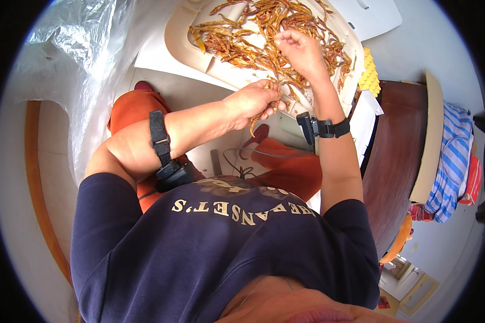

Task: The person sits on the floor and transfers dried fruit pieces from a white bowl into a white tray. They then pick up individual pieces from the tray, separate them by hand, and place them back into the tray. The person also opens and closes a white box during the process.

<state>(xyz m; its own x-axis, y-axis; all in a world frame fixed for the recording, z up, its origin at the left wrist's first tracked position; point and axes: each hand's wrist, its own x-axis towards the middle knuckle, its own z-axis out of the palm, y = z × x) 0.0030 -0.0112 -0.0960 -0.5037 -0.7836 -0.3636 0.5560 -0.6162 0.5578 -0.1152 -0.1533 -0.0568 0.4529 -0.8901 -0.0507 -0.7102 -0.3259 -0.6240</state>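
Observation:
Many brownish-orange dried pods [236, 54], which look like chili peppers, are spread over a cream plastic tray [178, 30] in front of me. My left hand [256, 99] grips a small bunch of pods [271, 87] at the tray's near edge, and one pod dangles below the fingers. Farther over the heap is my right hand [303, 50], its thumb and fingertips drawn together just above the pods. Whether anything is pinched between them is too small to tell.
Clear plastic sheeting [85, 52] hangs at the left. To the right are a yellow bumpy foam piece [370, 74], a dark reddish-brown wooden surface [396, 141], a cardboard flap [428, 141] and blue-striped cloth [448, 161]. Below the tray, a thin cable [242, 169] lies between my legs.

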